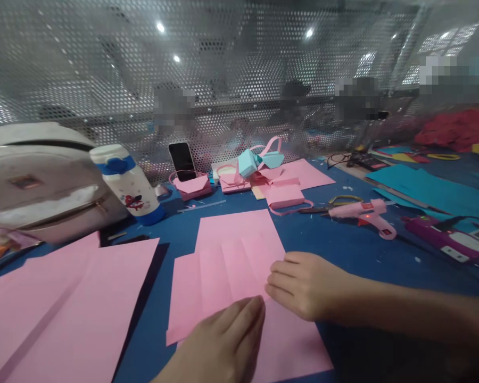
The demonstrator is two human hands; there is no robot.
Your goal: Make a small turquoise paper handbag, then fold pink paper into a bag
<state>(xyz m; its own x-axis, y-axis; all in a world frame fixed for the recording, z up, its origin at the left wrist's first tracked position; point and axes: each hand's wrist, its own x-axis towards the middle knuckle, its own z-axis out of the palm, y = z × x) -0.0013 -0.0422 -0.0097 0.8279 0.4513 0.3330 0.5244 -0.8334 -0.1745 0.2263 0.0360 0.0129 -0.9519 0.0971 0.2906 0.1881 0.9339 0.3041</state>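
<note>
A creased sheet of pink paper [213, 282] lies across a larger flat sheet of pink paper [235, 229] in front of me. At the near edge of the creased sheet is my left hand [223, 340], its fingers pressed together on the paper and its thumb hidden. My right hand [303, 284] holds the sheet's right side with curled fingers. The tips of both hands are close to each other. More pink sheets [91, 298] lie to the left, folded and partly raised off the table.
Pink paper bags [285, 194], a turquoise paper piece [249, 162] and a phone [182, 159] stand at the back. A bottle [127, 183] and backpack [43, 181] are left. Rightward lie a glue gun [363, 213], scissors [319, 210], a purple device [443, 236] and blue sheets [439, 191].
</note>
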